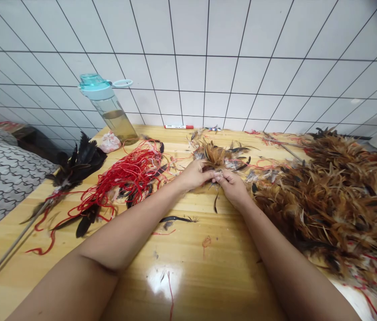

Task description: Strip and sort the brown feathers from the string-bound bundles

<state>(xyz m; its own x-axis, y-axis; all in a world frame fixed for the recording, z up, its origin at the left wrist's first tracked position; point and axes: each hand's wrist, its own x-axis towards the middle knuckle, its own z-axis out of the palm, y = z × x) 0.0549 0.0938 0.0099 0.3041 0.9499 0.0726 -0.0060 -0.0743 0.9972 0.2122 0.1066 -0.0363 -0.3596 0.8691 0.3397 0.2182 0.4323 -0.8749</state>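
Both hands meet at the middle of the wooden table, pinched around a small bunch of brown feathers [215, 155] that fans out away from me. My left hand [197, 174] grips its base from the left, thumb pointing inward. From the right, my right hand [231, 183] closes on the same base, fingertips touching the left ones. A thin dark feather [215, 203] hangs or lies just below the fingers. The base of the bunch is hidden by my fingers. Nearer to me, a single dark feather [176, 219] lies on the table [195, 276].
A large heap of brown feathers [335, 191] covers the right side. Tangled red string [128, 174] lies on the left, beside a stick [10, 252] tipped with black feathers [81, 162]. A water bottle [114, 113] and a red-capped marker [179, 127] stand near the tiled wall [191, 71].
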